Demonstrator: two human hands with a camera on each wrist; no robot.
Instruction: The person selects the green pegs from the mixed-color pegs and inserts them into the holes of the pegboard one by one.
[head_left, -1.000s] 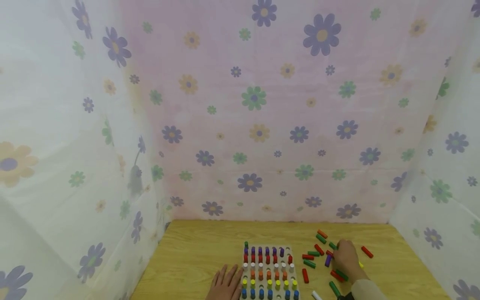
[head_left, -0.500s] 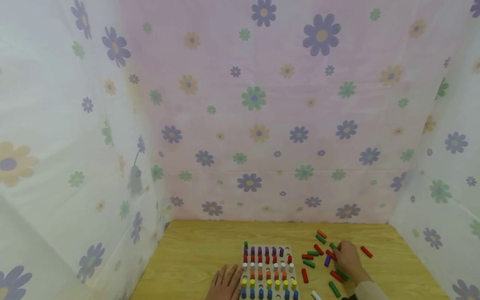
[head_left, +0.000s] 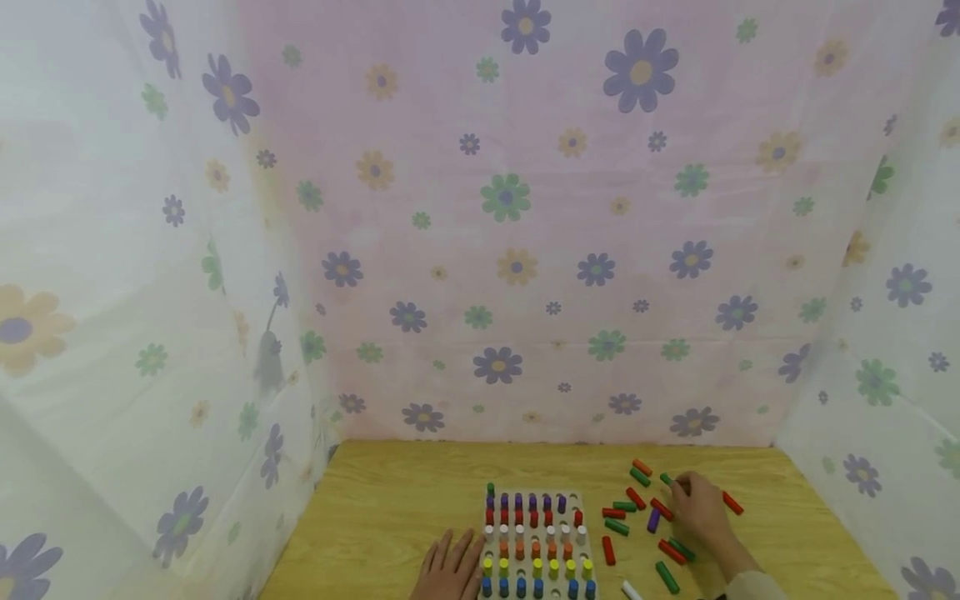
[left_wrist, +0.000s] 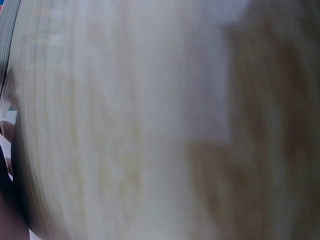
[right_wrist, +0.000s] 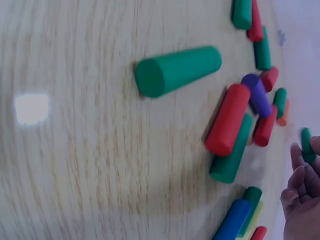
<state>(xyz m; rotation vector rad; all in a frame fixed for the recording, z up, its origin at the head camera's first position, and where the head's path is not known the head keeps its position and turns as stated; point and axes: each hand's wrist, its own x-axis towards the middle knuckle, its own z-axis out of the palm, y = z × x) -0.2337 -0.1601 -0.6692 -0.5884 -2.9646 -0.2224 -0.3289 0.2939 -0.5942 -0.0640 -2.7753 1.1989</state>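
In the head view, my right hand (head_left: 703, 510) pinches a green peg (head_left: 666, 479) between thumb and fingers above the loose pegs. The right wrist view also shows this green peg (right_wrist: 306, 144) at the far right, with the other fingers curled. My left hand (head_left: 447, 567) lies flat with fingers spread, against the left edge of a pegboard (head_left: 579, 503). Rows of purple, red, white, orange, yellow and blue pegs stand upright in the board, with one green peg (head_left: 491, 489) in its far left corner. Only slivers of fingers show in the blurred left wrist view.
Loose pegs lie scattered right of the board, among them a purple peg (head_left: 654, 521), a white peg (head_left: 632, 590) and several red and green ones. A blue peg (right_wrist: 232, 220) shows in the right wrist view. Flowered curtains (head_left: 517, 317) enclose the wooden table (head_left: 390, 483).
My right hand has lifted slightly away from the loose pegs with the green peg in its fingertips, uncovering a red peg beside it. The left hand stays in place.
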